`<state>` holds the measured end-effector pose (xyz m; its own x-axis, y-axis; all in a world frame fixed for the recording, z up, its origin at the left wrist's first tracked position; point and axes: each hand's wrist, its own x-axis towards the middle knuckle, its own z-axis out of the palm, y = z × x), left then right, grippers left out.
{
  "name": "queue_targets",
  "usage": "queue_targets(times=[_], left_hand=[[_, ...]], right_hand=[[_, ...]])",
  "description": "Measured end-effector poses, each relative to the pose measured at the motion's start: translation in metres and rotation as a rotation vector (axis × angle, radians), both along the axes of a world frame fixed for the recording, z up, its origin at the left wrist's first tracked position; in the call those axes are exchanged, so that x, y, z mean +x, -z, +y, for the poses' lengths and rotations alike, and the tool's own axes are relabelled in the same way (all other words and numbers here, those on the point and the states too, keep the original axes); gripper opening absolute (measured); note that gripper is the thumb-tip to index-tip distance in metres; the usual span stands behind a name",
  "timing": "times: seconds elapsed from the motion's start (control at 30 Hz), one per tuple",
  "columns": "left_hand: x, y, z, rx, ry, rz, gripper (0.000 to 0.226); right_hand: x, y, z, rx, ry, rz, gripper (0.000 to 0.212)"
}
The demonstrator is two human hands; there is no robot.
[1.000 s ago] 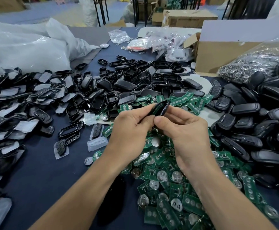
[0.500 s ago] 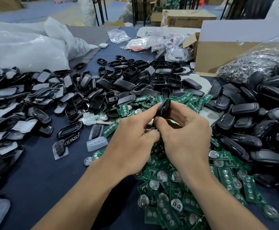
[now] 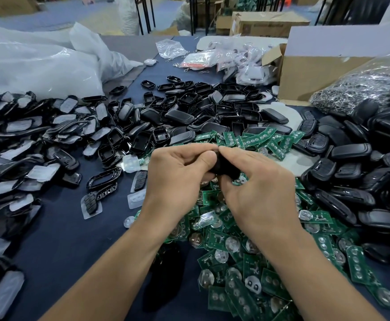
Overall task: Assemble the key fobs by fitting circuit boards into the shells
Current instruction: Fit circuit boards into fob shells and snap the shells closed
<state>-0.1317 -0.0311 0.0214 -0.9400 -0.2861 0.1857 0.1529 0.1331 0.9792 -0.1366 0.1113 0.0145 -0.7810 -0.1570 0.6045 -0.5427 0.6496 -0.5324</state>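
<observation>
Black fob shell [image 3: 224, 166] gripped by left hand [image 3: 177, 179] and right hand [image 3: 259, 191], cardboard box [image 3: 268, 23] print blurred

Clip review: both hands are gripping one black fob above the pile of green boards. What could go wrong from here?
The fob is almost hidden between the left hand and right hand, so a misaligned board inside might get pinched unseen. If it slips, it would likely land among the loose circuit boards below.

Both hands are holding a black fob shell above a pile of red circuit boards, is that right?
Not quite. The head view shows the circuit boards are green, not red. The left hand and right hand do hold the black fob shell above that pile.
</observation>
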Motion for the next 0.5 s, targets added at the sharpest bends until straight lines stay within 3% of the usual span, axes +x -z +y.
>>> queue_targets(times=[0.13,0.37,0.43,0.5], left_hand=[[-0.0011,-0.0003,0.0002,0.068,0.026,0.02,0.036],[0.0002,0.0037,0.0049,0.043,-0.006,0.087,0.022],[-0.0023,0.0033,0.0024,0.054,-0.027,0.081,0.027],[-0.005,0.0039,-0.0022,0.084,-0.038,0.069,0.033]], right_hand=[[-0.0019,0.0014,0.0031,-0.004,-0.02,0.018,0.055],[0.0023,0.0037,-0.0022,0.002,0.0,0.085,0.052],[0.0035,0.0032,-0.0026,-0.035,-0.021,0.017,0.051],[-0.0012,-0.0022,0.0028,-0.194,-0.082,-0.223,0.044]])
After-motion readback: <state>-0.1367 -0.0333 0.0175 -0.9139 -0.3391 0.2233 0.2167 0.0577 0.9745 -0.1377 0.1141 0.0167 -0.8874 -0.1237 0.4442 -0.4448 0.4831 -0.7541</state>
